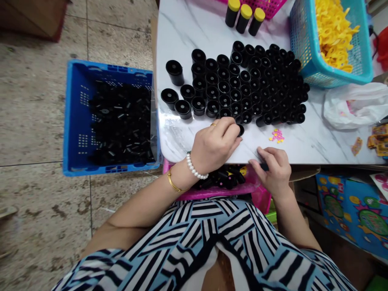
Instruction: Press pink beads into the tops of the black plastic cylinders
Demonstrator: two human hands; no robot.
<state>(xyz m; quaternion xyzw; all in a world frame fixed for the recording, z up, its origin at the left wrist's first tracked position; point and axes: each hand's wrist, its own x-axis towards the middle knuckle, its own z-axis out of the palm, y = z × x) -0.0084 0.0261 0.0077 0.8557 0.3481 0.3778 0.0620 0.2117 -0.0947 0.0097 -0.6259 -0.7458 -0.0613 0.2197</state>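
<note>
My left hand, with a pearl bracelet at the wrist, is closed around a black plastic tube at the front of the table; the hand hides most of it. My right hand hovers at the table's front edge, thumb and fingers apart, with nothing visible in it. Beyond the hands stand many similar black tubes, open end up, in close rows. A small heap of pink and yellow bits lies on the tabletop, up and right of my right hand's fingertips.
A blue crate of black parts stands left of the table. At the back are several yellow-capped black tubes. A teal basket holds yellow pieces; a white plastic bag lies before it. Below the edge sits a pink container with black parts.
</note>
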